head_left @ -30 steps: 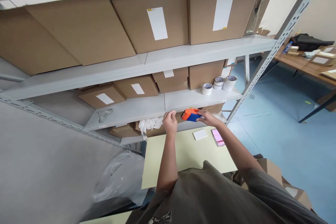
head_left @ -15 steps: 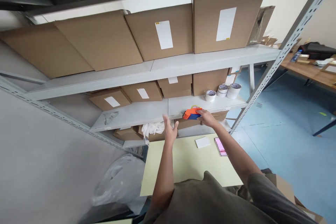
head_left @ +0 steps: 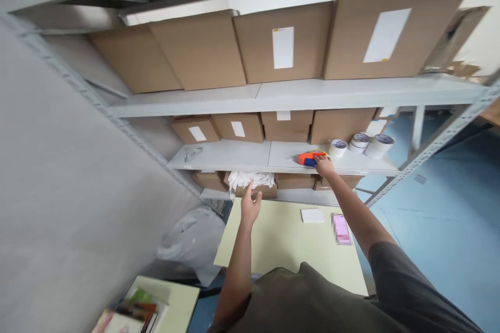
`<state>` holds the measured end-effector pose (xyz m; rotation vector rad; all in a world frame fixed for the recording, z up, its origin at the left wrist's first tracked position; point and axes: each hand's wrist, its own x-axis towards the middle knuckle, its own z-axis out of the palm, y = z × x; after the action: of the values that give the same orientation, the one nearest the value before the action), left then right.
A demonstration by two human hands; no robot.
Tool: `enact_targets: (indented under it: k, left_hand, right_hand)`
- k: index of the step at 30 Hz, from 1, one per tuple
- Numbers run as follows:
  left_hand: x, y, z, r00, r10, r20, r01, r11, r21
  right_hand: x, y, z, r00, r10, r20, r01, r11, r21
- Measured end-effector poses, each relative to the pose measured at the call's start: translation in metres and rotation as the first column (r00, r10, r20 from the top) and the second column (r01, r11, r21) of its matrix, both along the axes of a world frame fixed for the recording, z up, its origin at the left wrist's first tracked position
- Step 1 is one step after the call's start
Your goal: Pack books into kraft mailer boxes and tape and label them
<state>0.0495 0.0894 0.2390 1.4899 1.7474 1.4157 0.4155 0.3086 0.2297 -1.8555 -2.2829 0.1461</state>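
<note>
An orange and blue tape dispenser [head_left: 308,158] lies on the middle shelf [head_left: 250,157] of a grey metal rack. My right hand [head_left: 324,165] reaches up to it and rests on its right end, fingers closed around it. My left hand [head_left: 250,204] hovers lower, above the far edge of a pale yellow table [head_left: 273,242], fingers spread and holding nothing. It is near a box with white crumpled material [head_left: 250,180] on the shelf below.
Three rolls of white tape [head_left: 361,144] stand right of the dispenser. Cardboard boxes [head_left: 285,47] fill the upper shelves. A white pad [head_left: 312,215] and a pink phone [head_left: 341,229] lie on the table. A plastic bag [head_left: 191,242] sits by the wall.
My right hand carried the tape dispenser up from over the table onto the middle shelf. My left hand let go of it, opened and dropped back. My view turned left.
</note>
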Motion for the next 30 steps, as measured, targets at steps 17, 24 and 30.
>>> enact_targets:
  k: [17, 24, 30]
  left_hand:
    - [-0.057, -0.156, -0.052, 0.918, -0.042, -0.394, -0.113, 0.925, -0.362]
    - [-0.106, -0.252, -0.073, 0.908, 0.089, -0.41, -0.277, 0.861, -0.426]
    - [-0.144, -0.315, -0.095, 0.901, 0.226, -0.372, -0.374, 0.838, -0.398]
  right_hand:
    - [-0.167, -0.208, -0.129, 0.595, 0.415, -0.689, -0.498, 0.862, 0.089]
    - [-0.222, -0.286, -0.156, 0.505, 0.503, -0.702, -0.7, 0.714, 0.008]
    - [-0.276, -0.306, -0.142, 0.512, 0.58, -0.633, -0.768, 0.64, -0.034]
